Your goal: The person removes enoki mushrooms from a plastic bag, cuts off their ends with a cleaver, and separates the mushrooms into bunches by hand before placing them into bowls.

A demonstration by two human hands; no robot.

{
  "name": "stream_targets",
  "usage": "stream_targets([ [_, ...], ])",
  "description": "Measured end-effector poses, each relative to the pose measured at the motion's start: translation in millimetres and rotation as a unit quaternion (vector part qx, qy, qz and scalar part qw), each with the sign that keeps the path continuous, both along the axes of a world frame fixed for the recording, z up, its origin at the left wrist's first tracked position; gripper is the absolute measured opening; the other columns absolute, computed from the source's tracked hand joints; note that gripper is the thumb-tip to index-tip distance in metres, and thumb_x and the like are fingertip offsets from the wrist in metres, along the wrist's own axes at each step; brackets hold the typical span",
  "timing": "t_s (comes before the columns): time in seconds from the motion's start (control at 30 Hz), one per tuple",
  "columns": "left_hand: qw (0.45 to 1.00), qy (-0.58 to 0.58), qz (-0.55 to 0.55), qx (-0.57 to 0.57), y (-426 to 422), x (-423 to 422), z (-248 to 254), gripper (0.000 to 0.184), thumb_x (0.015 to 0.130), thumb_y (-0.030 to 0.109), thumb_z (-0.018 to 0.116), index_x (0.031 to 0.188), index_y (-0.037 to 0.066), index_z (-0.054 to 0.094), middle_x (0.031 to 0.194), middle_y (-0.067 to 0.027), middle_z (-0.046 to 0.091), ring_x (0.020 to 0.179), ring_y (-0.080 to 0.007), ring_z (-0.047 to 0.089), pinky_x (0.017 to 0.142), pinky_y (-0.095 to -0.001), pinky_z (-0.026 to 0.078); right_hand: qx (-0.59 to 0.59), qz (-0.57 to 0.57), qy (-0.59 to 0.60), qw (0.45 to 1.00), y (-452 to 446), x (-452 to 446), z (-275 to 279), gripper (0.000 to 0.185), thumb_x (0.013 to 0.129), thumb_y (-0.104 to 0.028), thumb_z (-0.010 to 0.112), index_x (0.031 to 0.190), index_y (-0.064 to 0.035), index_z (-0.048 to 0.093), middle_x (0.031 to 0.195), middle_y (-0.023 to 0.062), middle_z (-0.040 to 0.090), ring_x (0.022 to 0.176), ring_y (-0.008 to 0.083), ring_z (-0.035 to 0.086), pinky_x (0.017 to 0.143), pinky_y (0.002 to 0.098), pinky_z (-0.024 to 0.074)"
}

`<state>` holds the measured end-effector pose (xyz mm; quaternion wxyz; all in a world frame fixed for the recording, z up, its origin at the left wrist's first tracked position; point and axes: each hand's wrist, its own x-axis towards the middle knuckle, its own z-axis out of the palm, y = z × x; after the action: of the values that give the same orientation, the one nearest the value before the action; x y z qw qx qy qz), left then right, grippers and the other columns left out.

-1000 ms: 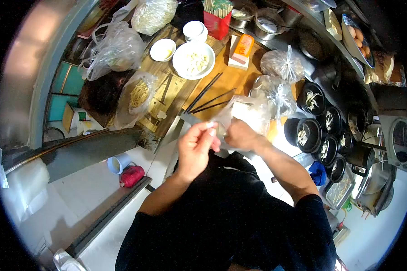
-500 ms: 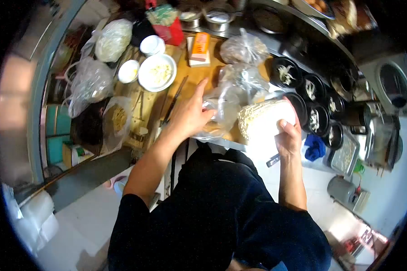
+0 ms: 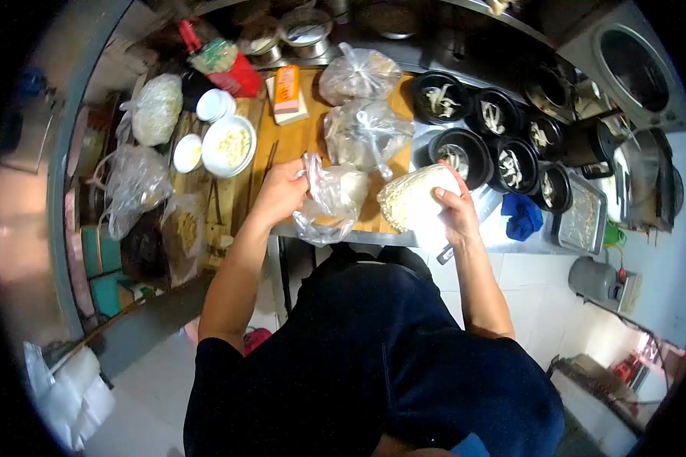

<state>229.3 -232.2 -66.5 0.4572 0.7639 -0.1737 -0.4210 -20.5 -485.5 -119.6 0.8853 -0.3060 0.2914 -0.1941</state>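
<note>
Head view: shows the left hand [image 3: 283, 194] with fingers closed on the gathered edge of a translucent plastic bag [image 3: 334, 199], slack and pale inside, at the front edge of the desk [image 3: 306, 135]; cannot tell whether resting there or hanging. Shows the right hand [image 3: 457, 209] with fingers gripping a pale bunch [image 3: 402, 203] of thin strands with small knobbed ends, held just to the right of the bag, above the front of the desk; cannot tell, through the glare, where any wrapping ends. Includes, below the right hand, a dark handle [image 3: 443, 255]; cannot tell whether also gripped. Shows, beyond the bunch, six black bowls [image 3: 478, 154] with pale strips [image 3: 513, 167] inside; adds, near these, a blue cloth [image 3: 521, 217] and a metal tray [image 3: 604, 217]. Shows, behind the bag, two tied bags [image 3: 367, 135]; farther left, an orange packet [image 3: 286, 87] on a white block [image 3: 293, 116], and a white bowl [image 3: 236, 171] of pale yellow pieces [image 3: 229, 143]. Judged as a step of handling bag and bunch separately, one per hand; seems to call, for the next move, for a firm right grip on loose strands and a left release only with the bag supported.
</note>
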Motion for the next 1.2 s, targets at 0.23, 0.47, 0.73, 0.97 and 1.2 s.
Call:
stream_targets([
  [0.23,0.991,-0.086,0.093,-0.03,43.3,-38.8,65.2,0.03,0.101,0.013,0.062,0.13,0.008,0.068,0.074,0.0032,0.064,0.059,-0.0037,0.05,0.051,-0.0222,0.038,-0.039,0.083,0.061,0.994,13.4,11.1,-8.0,0.073,0.078,0.009,0.073,0.147,-0.0019,0.05,0.129,0.012,0.065,0.117,0.025,0.065,0.106,0.0381,0.0519],
  [0.47,0.975,-0.113,0.186,-0.053,69.5,-67.0,60.2,0.042,0.104,0.006,0.054,0.146,0.007,0.052,0.095,-0.0031,0.07,0.069,-0.0053,0.052,0.062,-0.0219,0.045,-0.294,0.081,-0.123,0.944,41.5,36.0,111.7,0.092,0.077,-0.012,0.08,0.156,0.0013,0.035,0.148,0.0276,0.052,0.133,0.0373,0.056,0.115,0.0481,0.0435],
  [0.73,0.927,-0.225,0.294,-0.062,75.8,-80.0,39.8,0.041,0.104,0.003,0.05,0.145,0.006,0.053,0.105,-0.0065,0.072,0.073,-0.0086,0.056,0.071,-0.025,0.05,-0.548,0.299,-0.128,0.77,118.2,130.3,104.7,0.078,0.077,-0.007,0.082,0.147,-0.0029,0.049,0.141,0.016,0.059,0.128,0.0233,0.058,0.109,0.0372,0.0464],
  [0.97,0.918,-0.255,0.276,-0.13,74.6,-76.8,34.7,0.041,0.1,-0.004,0.049,0.139,0.006,0.057,0.112,-0.0137,0.074,0.075,-0.0206,0.067,0.073,-0.0341,0.056,-0.646,0.499,-0.093,0.571,140.7,152.8,55.5,0.068,0.077,-0.002,0.073,0.142,-0.0013,0.051,0.132,0.0262,0.061,0.12,0.0456,0.061,0.101,0.0438,0.0528],
  [1.2,0.93,-0.224,0.233,-0.178,68.9,-80.0,36.3,0.038,0.104,-0.003,0.044,0.139,0.004,0.058,0.11,-0.01,0.073,0.069,-0.0076,0.054,0.066,-0.0236,0.051,-0.681,0.577,0.064,0.446,142.9,177.7,3.6,0.025,0.087,-0.016,0.068,0.104,0.0016,0.073,0.116,0.026,0.07,0.105,0.0365,0.071,0.089,0.0482,0.0566],
])
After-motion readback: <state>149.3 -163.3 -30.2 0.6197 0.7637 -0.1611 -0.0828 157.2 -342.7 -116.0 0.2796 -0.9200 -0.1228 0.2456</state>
